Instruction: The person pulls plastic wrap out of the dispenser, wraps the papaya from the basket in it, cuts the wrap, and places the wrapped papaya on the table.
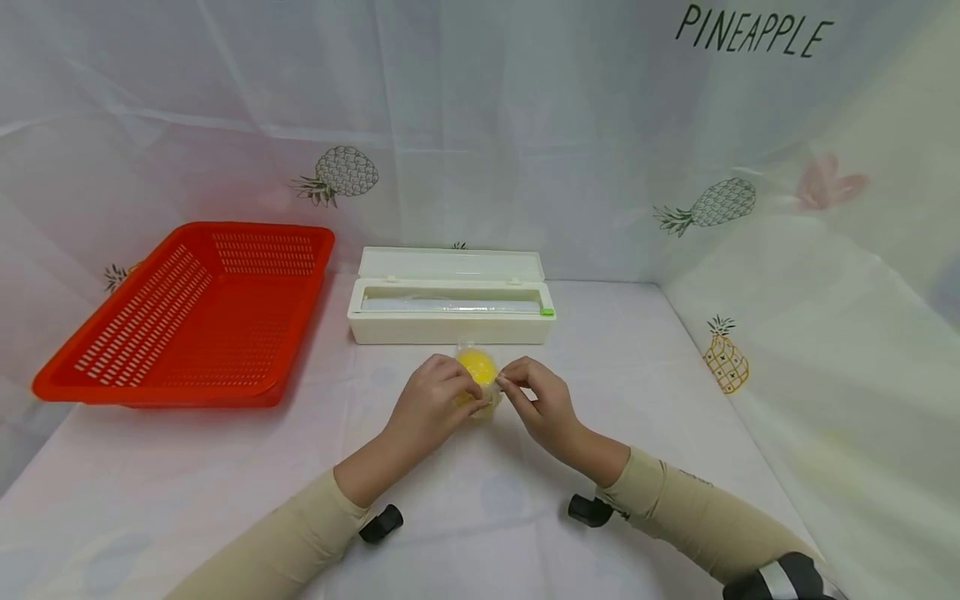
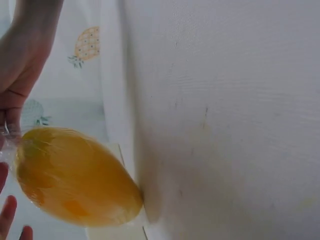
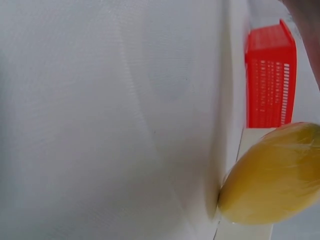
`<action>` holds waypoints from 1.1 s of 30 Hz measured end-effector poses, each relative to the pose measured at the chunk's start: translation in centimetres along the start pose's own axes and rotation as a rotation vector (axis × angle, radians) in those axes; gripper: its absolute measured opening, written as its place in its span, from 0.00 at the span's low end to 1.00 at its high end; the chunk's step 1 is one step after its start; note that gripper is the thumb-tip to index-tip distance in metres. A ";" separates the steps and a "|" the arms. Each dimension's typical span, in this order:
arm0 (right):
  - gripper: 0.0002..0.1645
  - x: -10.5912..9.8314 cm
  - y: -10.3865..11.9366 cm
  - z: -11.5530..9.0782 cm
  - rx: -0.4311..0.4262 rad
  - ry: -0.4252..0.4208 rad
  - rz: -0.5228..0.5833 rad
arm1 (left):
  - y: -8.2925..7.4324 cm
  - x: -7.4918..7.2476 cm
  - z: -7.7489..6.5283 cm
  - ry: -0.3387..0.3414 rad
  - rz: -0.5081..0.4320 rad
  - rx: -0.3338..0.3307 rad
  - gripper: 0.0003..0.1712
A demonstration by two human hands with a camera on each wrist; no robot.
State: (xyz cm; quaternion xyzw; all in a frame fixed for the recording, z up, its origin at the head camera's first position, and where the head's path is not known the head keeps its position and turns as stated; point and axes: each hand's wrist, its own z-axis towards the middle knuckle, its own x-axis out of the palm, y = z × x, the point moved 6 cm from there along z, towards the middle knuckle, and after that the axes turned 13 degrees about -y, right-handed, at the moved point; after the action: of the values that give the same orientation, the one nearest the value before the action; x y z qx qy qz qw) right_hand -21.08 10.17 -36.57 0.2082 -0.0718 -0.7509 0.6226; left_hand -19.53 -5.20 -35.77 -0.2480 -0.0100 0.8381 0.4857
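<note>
A yellow, egg-shaped fruit (image 1: 477,364) wrapped in clear cling film stands on the white cloth in front of the box, between both hands. My left hand (image 1: 437,398) bends over its near left side, thumb and fingertips pinching the film. From the right, my right hand (image 1: 542,407) pinches film at the fruit's side between thumb and forefinger. In the left wrist view, gathered cling film (image 2: 7,145) shows at the upper end of the fruit (image 2: 75,177), beside the fingertips. The fruit (image 3: 272,175) is cut off by the frame in the right wrist view, and most fingers are outside it.
Just behind the fruit lies a white cling film dispenser box (image 1: 452,328), lid raised, a film roll inside and a green cutter at its right end. A red plastic basket (image 1: 247,333) stands at the left. White cloth printed with pineapples hangs behind and at the sides.
</note>
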 end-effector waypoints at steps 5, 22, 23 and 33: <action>0.12 0.0 -0.5 -0.1 0.043 0.039 -0.048 | 0.8 0.4 -0.7 0.052 -0.110 -0.137 0.13; 0.04 1.5 -2.7 0.0 0.448 0.023 -0.123 | 1.9 1.5 -1.7 0.189 -0.092 -0.504 0.06; 0.04 1.6 -2.8 0.1 0.461 0.018 -0.123 | 2.0 1.5 -1.7 0.191 -0.094 -0.520 0.06; 0.11 2.3 -2.9 -0.8 0.456 0.086 -0.195 | 2.3 1.1 -2.8 0.243 -0.061 -0.495 0.07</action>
State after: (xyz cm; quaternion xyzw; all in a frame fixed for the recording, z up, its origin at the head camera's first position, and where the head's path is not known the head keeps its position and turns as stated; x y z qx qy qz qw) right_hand -23.69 8.72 -38.82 0.3808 -0.1923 -0.7625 0.4864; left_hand -20.65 -6.11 -39.25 -0.4576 -0.1637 0.7591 0.4330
